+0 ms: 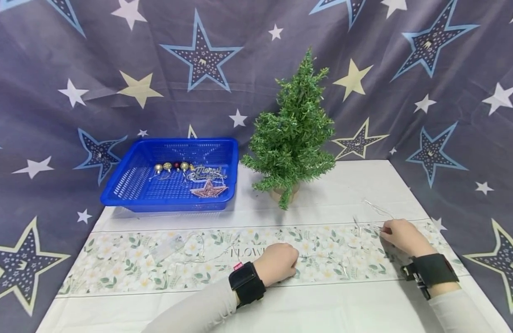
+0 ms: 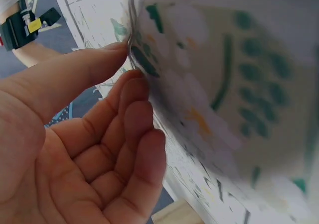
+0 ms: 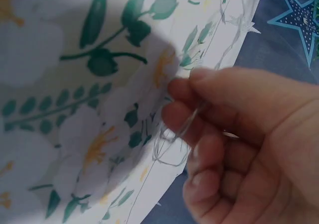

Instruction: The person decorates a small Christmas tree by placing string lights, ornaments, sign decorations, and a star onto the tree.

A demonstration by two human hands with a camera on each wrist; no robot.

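Thin silvery string lights point(image 1: 380, 209) lie across the floral band of the table cover, with a clear battery box point(image 1: 168, 248) at the left end. Between thumb and fingertips, my right hand point(image 1: 406, 238) pinches a looped part of the wire, whose strands point(image 3: 172, 160) show in the right wrist view. Near the middle front, my left hand point(image 1: 277, 262) rests low over the cover. Its thumb and index finger pinch thin strands of wire point(image 2: 131, 17), partly hidden by the fingertips in the left wrist view.
Behind stands a small green Christmas tree point(image 1: 295, 134) on a wooden base point(image 1: 293, 193). To its left, a blue plastic basket point(image 1: 135, 202) holds several small baubles point(image 1: 167, 166), a "Merry Christmas" sign point(image 1: 207, 173) and a pink star point(image 1: 208, 189). A star-patterned curtain point(image 1: 256, 69) surrounds the table.
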